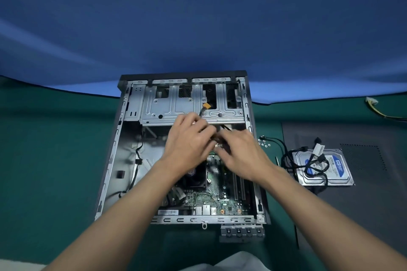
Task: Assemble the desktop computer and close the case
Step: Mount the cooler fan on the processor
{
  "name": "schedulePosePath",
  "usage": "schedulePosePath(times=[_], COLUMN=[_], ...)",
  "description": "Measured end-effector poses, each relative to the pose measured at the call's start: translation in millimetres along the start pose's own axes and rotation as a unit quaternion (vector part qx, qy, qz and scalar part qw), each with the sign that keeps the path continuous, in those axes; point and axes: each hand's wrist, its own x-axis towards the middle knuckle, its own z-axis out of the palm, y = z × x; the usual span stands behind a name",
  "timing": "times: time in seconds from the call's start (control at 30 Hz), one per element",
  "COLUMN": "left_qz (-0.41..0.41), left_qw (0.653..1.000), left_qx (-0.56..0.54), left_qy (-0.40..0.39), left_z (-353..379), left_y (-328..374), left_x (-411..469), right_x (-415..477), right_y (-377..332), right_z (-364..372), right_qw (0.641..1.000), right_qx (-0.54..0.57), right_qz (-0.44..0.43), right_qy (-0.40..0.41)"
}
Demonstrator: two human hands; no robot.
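An open desktop case (130, 121) lies flat on the green mat, with the green motherboard (220, 200) in its near half and a metal drive cage (176, 105) at the far end. Both hands meet over the middle of the case. My left hand (189, 138) grips a bundle of dark cables, and a cable with an orange connector (206, 106) rises from its fingers. My right hand (240, 154) curls its fingers on the same cables just above the board. What the fingertips pinch is blurred and partly hidden.
A hard drive (337, 169) with a blue label and black cables on top lies right of the case on the dark side panel (352, 200). Small screws (263, 143) and a screwdriver (278, 161) lie between them. A yellow-wired connector (372, 101) sits far right.
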Motion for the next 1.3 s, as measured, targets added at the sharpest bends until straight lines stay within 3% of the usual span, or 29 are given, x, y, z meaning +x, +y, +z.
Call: schedulePosePath(times=[0.07,0.17,0.37,0.4,0.43,0.5,0.53,0.57,0.7,0.83,0.93,1.0,1.07,1.13,1.2,1.3], left_qz=[-0.027,-0.167,-0.376,-0.428,-0.484,-0.54,-0.532,-0.513,-0.413,-0.346,-0.311,-0.286,-0.237,-0.18,-0.145,-0.139], left_qw=[0.997,0.973,0.887,0.846,0.777,0.585,0.521,0.501,0.597,0.627,0.661,0.699,0.771,0.832,0.862,0.867], left_qx=[0.022,-0.066,-0.255,-0.309,-0.399,-0.605,-0.667,-0.696,-0.688,-0.697,-0.682,-0.655,-0.585,-0.504,-0.451,-0.433], left_qy=[-0.067,-0.147,-0.089,-0.076,-0.055,-0.009,0.01,0.02,0.011,-0.025,-0.001,0.039,0.088,0.144,0.181,0.204], left_z=[-0.7,4.2,-0.2,-2.9,-7.6,-20.4,-25.7,-29.0,-39.3,-45.7,-46.1,-44.9,-45.1,-44.5,-44.9,-44.5], left_y=[-6.7,-1.1,24.1,26.4,28.1,30.7,30.9,31.1,32.6,31.8,40.9,48.4,53.7,56.9,60.1,64.4], left_x=[-3.9,1.6,34.5,42.1,51.2,66.5,71.1,74.0,63.2,31.5,18.2,14.8,13.6,13.4,14.3,15.5], right_x=[-3.3,-3.1,0.4,0.2,-0.4,-5.1,-8.2,-12.8,-30.8,-34.2,-28.6,-25.8,-25.4,-27.4,-30.7,-34.1], right_y=[-1.0,-9.3,-21.4,-22.6,-23.0,-25.2,-28.5,-30.5,-23.9,-12.9,-16.7,-23.8,-30.5,-35.4,-38.4,-42.4], right_z=[4.8,11.1,21.4,21.2,21.8,22.2,21.7,21.0,4.0,-37.6,-65.8,-74.9,-77.5,-78.5,-79.6,-81.2], right_qw=[0.998,0.993,0.961,0.952,0.947,0.948,0.953,0.956,0.939,0.833,0.789,0.81,0.853,0.854,0.837,0.823], right_qx=[0.028,0.087,0.14,0.151,0.158,0.17,0.173,0.178,0.232,0.445,0.556,0.546,0.485,0.487,0.516,0.538], right_qz=[0.021,0.077,0.236,0.262,0.276,0.268,0.25,0.233,0.254,0.307,0.232,0.184,0.156,0.132,0.111,0.103], right_qy=[-0.053,-0.019,0.043,0.047,0.051,0.037,0.021,0.008,0.001,0.117,0.123,0.108,0.115,0.13,0.141,0.149])
